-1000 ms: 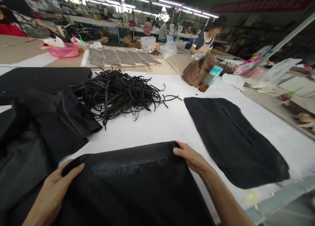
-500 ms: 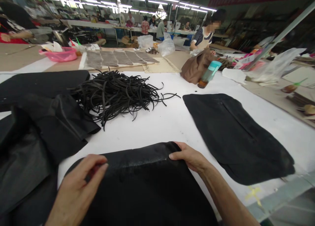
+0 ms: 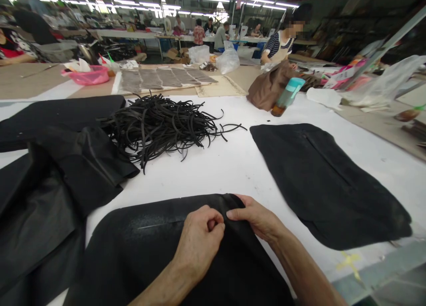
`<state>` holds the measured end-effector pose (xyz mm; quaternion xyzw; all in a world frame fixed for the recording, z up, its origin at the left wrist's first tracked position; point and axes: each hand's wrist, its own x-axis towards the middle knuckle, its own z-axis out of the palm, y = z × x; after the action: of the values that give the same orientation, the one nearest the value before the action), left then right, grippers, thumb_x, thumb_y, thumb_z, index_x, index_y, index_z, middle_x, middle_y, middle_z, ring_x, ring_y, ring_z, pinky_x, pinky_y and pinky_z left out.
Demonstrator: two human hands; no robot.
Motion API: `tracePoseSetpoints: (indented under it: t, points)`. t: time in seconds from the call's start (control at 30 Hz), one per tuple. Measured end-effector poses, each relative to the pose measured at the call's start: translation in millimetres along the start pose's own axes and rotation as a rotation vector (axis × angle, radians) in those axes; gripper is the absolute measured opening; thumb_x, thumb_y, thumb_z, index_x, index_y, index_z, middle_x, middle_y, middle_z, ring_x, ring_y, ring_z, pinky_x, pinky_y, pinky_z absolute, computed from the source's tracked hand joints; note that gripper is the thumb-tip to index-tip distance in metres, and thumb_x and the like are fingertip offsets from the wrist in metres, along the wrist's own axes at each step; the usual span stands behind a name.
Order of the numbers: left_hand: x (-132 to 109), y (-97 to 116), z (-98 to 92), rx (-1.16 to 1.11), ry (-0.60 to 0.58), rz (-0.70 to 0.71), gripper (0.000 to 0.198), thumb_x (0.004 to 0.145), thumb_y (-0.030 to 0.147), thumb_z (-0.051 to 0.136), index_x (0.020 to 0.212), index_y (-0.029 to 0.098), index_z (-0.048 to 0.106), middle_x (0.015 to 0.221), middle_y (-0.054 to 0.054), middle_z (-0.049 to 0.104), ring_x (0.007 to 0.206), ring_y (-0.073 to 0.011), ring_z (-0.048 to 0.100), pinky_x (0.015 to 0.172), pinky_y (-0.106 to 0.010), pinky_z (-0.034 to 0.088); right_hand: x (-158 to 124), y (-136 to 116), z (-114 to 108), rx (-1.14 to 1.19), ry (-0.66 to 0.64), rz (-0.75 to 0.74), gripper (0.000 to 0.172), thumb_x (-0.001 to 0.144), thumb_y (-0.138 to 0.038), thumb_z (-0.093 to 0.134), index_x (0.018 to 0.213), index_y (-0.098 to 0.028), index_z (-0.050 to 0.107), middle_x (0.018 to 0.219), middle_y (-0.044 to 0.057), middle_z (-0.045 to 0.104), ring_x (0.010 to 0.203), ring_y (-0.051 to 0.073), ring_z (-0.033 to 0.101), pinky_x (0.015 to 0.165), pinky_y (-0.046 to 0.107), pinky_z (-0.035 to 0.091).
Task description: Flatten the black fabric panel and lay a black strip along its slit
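A black leather-like panel [image 3: 133, 248] with rounded corners lies in front of me, with a thin pale line and a shiny band near its far edge. My right hand [image 3: 254, 215] grips its far right corner, thumb on top and fingers beneath. My left hand [image 3: 201, 237] is over the panel close to the right thumb, its thumb and fingertips pinched together. Whatever lies between those fingertips is too small or hidden to make out. To the right lies another black panel [image 3: 319, 181] with a long slit-like opening.
A heap of thin black strips [image 3: 166, 126] lies beyond the panel on the white tabletop [image 3: 229, 172]. Folded black sheets [image 3: 43, 208] are at the left. A teal-lidded bottle [image 3: 288, 97] leans by a brown bag [image 3: 266, 86]. A pink basket [image 3: 88, 76] stands farther back; a co-worker [image 3: 279, 46] is beyond.
My left hand has moved right across the panel, from its left part to near my right hand, and its fingers have closed into a pinch. My right hand keeps its grip on the corner.
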<state>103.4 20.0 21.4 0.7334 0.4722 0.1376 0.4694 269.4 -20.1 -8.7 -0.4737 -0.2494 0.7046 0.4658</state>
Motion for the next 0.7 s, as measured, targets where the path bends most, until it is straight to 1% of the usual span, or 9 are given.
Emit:
tracePoseSetpoints:
  t: [0.13, 0.23, 0.37, 0.7]
  points:
    - [0.3, -5.0, 4.6, 0.035, 0.053, 0.018, 0.013, 0.069, 0.015, 0.049, 0.061, 0.02, 0.059, 0.059, 0.004, 0.044, 0.055, -0.0101, 0.042, 0.054, -0.024, 0.029, -0.9, 2.8, 3.8, -0.018, 0.008, -0.025, 0.026, 0.06, -0.013, 0.069, 0.086, -0.014, 0.061, 0.074, 0.001, 0.063, 0.068, 0.014, 0.056, 0.065, 0.025, 0.041]
    - [0.1, -6.9, 5.7, 0.042, 0.055, 0.009, 0.013, 0.069, 0.015, 0.049, 0.061, 0.02, 0.059, 0.059, 0.004, 0.044, 0.055, -0.01, 0.042, 0.054, -0.024, 0.028, -1.9, 3.5, 6.7, -0.028, 0.016, -0.028, 0.024, 0.061, -0.013, 0.069, 0.084, -0.014, 0.061, 0.071, -0.001, 0.061, 0.067, 0.013, 0.055, 0.063, 0.024, 0.041]
    - [-1.6, -8.7, 6.5, 0.065, 0.064, 0.011, 0.013, 0.069, 0.014, 0.049, 0.063, 0.02, 0.059, 0.061, 0.004, 0.045, 0.056, -0.0104, 0.042, 0.055, -0.025, 0.028, -3.4, 4.4, 9.0, -0.031, 0.048, -0.022, 0.026, 0.061, -0.014, 0.069, 0.086, -0.014, 0.061, 0.072, 0.0, 0.061, 0.066, 0.013, 0.055, 0.063, 0.025, 0.041]
    - [-1.3, -10.2, 8.4, 0.074, 0.064, -0.004, 0.013, 0.07, 0.014, 0.05, 0.062, 0.02, 0.058, 0.06, 0.004, 0.044, 0.056, -0.0104, 0.043, 0.055, -0.025, 0.028, -4.2, 9.1, 10.0, -0.103, 0.086, -0.057, 0.024, 0.064, -0.015, 0.067, 0.087, -0.016, 0.061, 0.071, -0.001, 0.06, 0.068, 0.014, 0.054, 0.066, 0.028, 0.042]
